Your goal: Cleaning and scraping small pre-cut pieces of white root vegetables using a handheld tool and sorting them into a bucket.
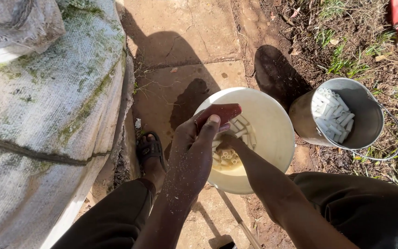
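Note:
My left hand [193,152] is raised over the near rim of a white bucket [272,120] and grips a dark red, flat, block-like tool [219,113] between thumb and fingers. My right hand [229,140] reaches down inside the bucket among several short white tube pieces [236,133] lying in cloudy water; its fingers are mostly hidden behind the left hand. A metal pail [365,115] to the right holds more white tube pieces [331,116].
A large moss-stained white sack [47,106] fills the left side. My sandaled foot [149,150] rests on the cracked concrete slab [180,41]. Soil and grass [346,50] lie behind the pail. A thin stick [242,226] lies by my knees.

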